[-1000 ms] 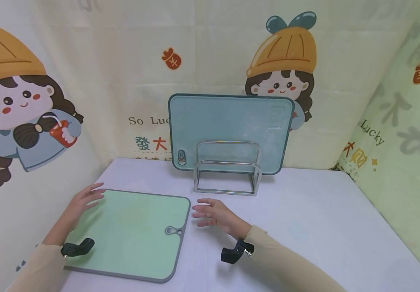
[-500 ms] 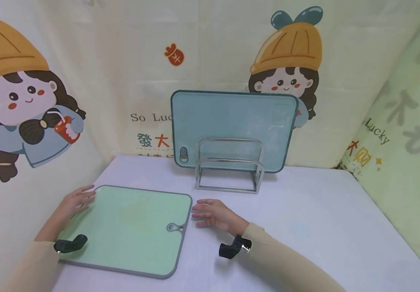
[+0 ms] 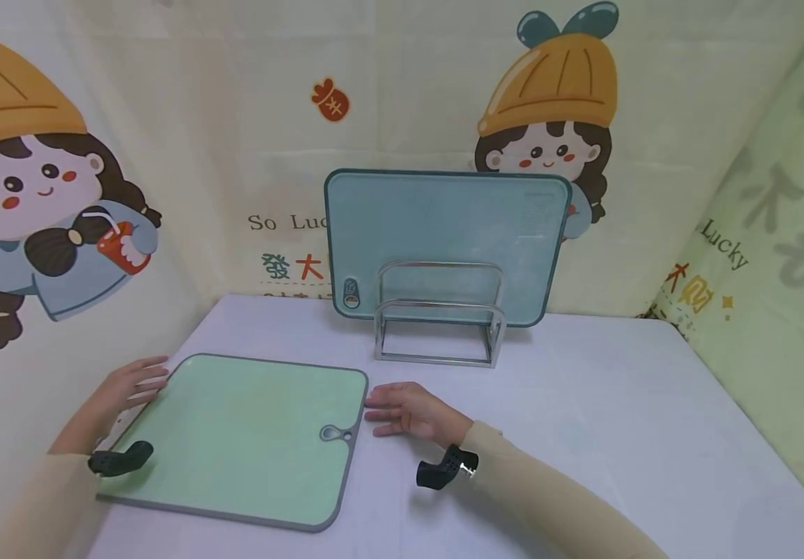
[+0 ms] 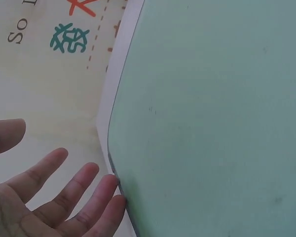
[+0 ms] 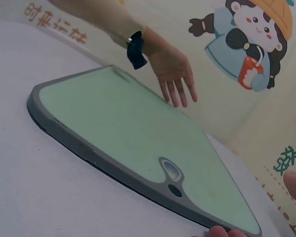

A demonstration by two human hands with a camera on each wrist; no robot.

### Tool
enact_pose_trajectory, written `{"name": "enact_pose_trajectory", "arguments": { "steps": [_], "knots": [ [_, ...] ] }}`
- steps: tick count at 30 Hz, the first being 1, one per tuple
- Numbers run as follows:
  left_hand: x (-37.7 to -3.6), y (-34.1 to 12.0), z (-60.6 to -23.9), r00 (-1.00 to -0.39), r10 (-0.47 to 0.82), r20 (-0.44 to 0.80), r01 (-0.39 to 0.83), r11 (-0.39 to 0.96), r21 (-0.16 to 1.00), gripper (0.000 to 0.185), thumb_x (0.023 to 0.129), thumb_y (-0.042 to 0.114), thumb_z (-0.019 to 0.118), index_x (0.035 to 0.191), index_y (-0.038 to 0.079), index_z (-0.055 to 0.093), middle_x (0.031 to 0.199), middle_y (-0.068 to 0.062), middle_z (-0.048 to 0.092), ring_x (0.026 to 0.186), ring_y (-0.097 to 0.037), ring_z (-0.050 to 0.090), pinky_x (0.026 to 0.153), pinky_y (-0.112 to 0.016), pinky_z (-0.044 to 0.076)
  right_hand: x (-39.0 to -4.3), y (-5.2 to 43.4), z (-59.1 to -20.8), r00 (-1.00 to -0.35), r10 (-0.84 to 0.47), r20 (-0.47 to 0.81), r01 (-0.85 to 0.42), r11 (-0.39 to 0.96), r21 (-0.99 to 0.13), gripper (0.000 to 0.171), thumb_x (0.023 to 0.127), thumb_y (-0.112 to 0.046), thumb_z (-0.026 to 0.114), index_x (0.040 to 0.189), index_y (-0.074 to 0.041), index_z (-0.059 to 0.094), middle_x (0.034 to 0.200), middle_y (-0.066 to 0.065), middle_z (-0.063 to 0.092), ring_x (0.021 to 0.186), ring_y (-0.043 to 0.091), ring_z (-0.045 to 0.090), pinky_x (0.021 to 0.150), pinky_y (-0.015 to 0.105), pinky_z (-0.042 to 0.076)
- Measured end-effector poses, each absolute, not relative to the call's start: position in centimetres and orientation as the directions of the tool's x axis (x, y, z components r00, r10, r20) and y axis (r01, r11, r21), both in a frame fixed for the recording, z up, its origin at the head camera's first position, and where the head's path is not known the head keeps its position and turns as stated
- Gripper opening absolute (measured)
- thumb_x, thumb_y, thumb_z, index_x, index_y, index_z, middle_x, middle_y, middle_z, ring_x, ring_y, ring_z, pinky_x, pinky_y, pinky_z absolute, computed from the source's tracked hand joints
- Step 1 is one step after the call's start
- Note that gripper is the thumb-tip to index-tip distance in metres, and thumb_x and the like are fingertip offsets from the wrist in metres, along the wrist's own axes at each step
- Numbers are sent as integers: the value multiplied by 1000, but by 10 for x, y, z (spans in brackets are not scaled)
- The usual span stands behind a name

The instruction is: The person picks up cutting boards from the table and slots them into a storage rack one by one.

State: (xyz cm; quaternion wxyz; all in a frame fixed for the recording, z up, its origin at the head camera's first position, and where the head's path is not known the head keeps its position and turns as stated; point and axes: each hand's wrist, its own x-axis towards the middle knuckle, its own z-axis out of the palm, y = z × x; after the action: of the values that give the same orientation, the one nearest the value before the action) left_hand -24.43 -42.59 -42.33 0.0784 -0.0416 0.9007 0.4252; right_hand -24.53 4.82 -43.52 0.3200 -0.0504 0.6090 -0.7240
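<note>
Pale green rectangular plastic cutting board with grey rim (image 3: 248,439) is lying flat near the front-left corner of the white surface (image 3: 583,435). Left hand (image 3: 123,392) is sitting at the board's left edge, fingers (image 4: 96,197) straight and spread, tips touching the rim. Right hand (image 3: 409,411) is resting at its right edge, fingers relaxed and open, gripping nothing. A light blue cutting board (image 3: 444,233) is standing upright in a metal wire rack (image 3: 438,330) near the back edge.

"So Luc" and the characters 發大 are printed on the backdrop cloth (image 3: 290,233); "Lucky" is printed on the right curtain (image 3: 723,244).
</note>
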Motion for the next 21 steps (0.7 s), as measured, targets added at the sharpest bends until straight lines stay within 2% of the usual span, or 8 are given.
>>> {"name": "enact_pose_trajectory", "arguments": {
  "steps": [6, 7, 13, 15, 21],
  "knots": [
    [-245, -433, -423, -978, -12, -207, -163, 658, 735, 69, 101, 43, 19, 145, -9, 10, 145, -39, 16, 129, -56, 28, 102, -63, 34, -246, 47, -435, -799, -502, -332, 413, -57, -909, 38, 95, -9, 51, 129, 7, 42, 131, 25, 52, 119, 34, 56, 95, 46, 51],
    [-245, -434, -423, -978, -29, -208, -174, 668, 723, 69, 101, 44, 22, 146, -8, 12, 145, -38, 20, 127, -53, 33, 101, -61, 38, -246, 46, -434, -800, -498, -335, 416, -58, -908, 38, 95, -8, 51, 129, 7, 42, 131, 25, 52, 119, 35, 56, 95, 47, 51],
    [-248, -439, -424, -962, -7, -275, -200, 703, 683, 72, 101, 46, 24, 143, -12, 17, 142, -38, 27, 125, -52, 36, 95, -58, 45, -241, 42, -428, -798, -479, -365, 455, -83, -887, 41, 95, -6, 50, 132, 10, 39, 130, 25, 50, 119, 37, 55, 96, 48, 49],
    [-250, -440, -425, -954, 20, -299, -197, 708, 678, 73, 101, 46, 22, 142, -14, 16, 143, -39, 24, 128, -54, 31, 96, -60, 42, -239, 40, -427, -796, -481, -368, 462, -90, -882, 42, 95, -5, 49, 133, 11, 38, 130, 25, 50, 119, 36, 54, 97, 49, 48],
    [-254, -442, -422, -934, -10, -357, -260, 704, 661, 80, 98, 53, 27, 141, -15, 17, 142, -39, 24, 126, -54, 32, 97, -61, 41, -238, 37, -426, -787, -492, -371, 469, -88, -879, 39, 96, -4, 46, 131, 11, 41, 128, 22, 51, 115, 30, 55, 97, 49, 48]
  ]
}}
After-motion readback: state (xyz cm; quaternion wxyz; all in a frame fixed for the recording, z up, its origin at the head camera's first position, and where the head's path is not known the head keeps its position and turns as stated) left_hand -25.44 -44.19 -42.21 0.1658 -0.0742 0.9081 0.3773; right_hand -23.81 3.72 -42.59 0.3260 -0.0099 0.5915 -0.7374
